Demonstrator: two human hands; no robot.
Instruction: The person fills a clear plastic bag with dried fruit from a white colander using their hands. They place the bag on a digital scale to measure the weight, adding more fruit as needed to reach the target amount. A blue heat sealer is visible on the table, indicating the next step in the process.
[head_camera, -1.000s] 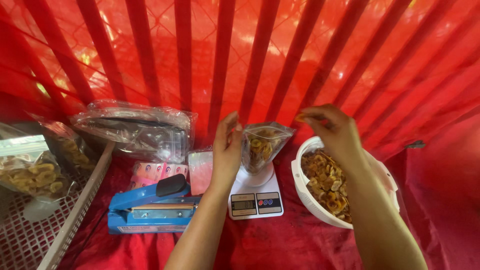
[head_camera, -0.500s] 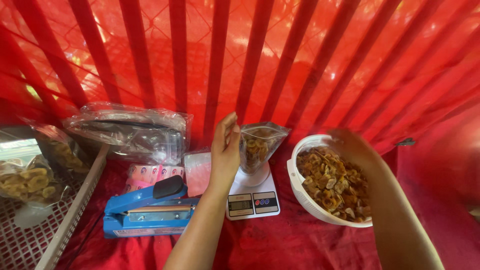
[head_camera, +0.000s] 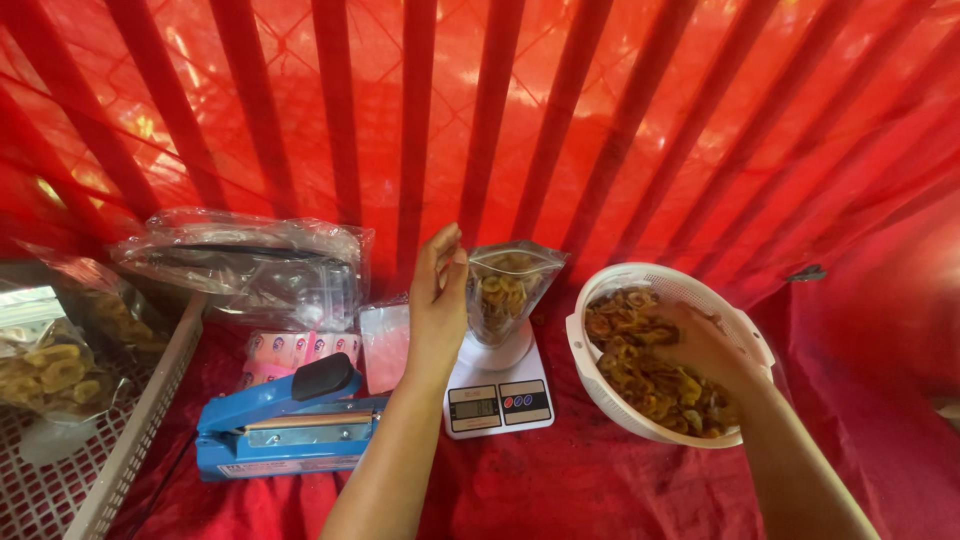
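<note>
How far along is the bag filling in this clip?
Partly done: the clear bag on the scale already holds chips, steadied by the left hand. In hand: the right hand reaches into the basket for more. Left: the blue sealer sits untouched.

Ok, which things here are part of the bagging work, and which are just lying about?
In use: left hand, clear pouch, white scale, right hand, white colander of chips.
Lying about: blue heat sealer, plastic bags, white crate.

Left hand (head_camera: 437, 300): bare, no ring or glove seen; forearm uncovered, no sleeve in view. Right hand (head_camera: 705, 345): likewise bare; forearm unsleeved, no wristwear.
</note>
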